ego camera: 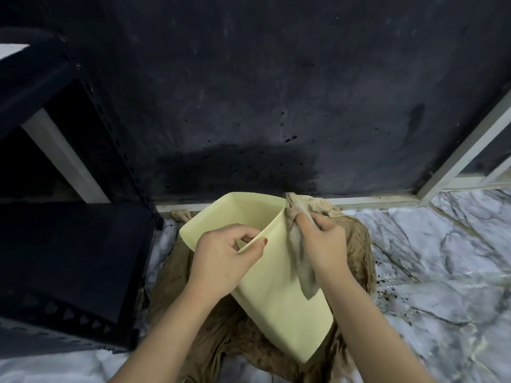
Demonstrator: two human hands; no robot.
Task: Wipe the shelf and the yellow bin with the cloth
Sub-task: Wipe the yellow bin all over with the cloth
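The yellow bin point(279, 294) is held tilted in the middle of the view, its open mouth turned away toward the dark wall point(276, 78) and its base toward the viewer, above a brown fabric point(221, 335) that is spread on the marbled floor point(442, 272). The near rim of the bin is pinched by the left hand point(221, 258), with the thumb laid on the outside and the fingers curled inside the opening. A grey cloth point(298, 255) is gripped in the closed right hand point(326, 244) and is pressed against the right edge of the bin, one end bunched above the rim and the other hung down over the bin's outer side. Part of the bin's right side is covered by the cloth and the right hand. The black shelf point(69, 258) is seen at the left, just beside the brown fabric, its perforated metal upright point(116, 139) rising along the wall. A white frame point(456, 158) is seen along the foot of the wall at the right. Dark specks point(387, 294) are scattered on the floor right of the fabric.
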